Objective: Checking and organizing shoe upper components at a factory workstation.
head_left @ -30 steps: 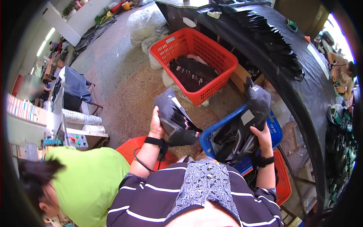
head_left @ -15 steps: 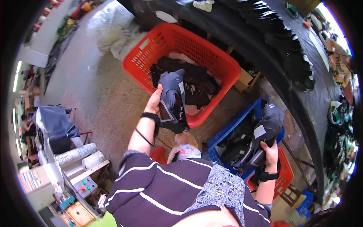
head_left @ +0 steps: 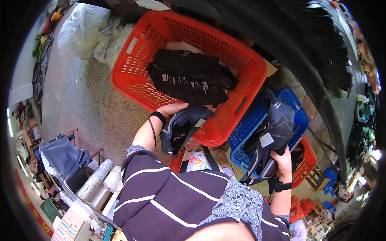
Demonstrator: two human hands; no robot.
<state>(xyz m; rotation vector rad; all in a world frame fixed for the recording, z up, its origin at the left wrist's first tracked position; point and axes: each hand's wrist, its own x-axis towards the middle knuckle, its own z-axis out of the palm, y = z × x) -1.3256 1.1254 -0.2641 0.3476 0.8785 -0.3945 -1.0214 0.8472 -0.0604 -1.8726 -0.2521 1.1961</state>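
Observation:
My left hand grips a stack of dark grey shoe uppers with a pale label, just off the near wall of the red basket. In that basket lie more dark pieces in layered rows with white tags. My right hand is closed on a second stack of dark shoe uppers, its thumb on top and a white label above the thumb. This stack is tilted over the blue basket and hides much of it. The fingers of both hands are partly hidden beneath the stacks.
A black sheet-covered table edge curves along the right. Another red basket stands behind the blue one. Clear plastic bags lie on the floor at far left. Fabric rolls rest on a machine at lower left.
The left stack has swung from pointing up over the red basket to pointing right, lower and nearer my body. My right hand still holds its stack over the blue basket. The view has shifted.

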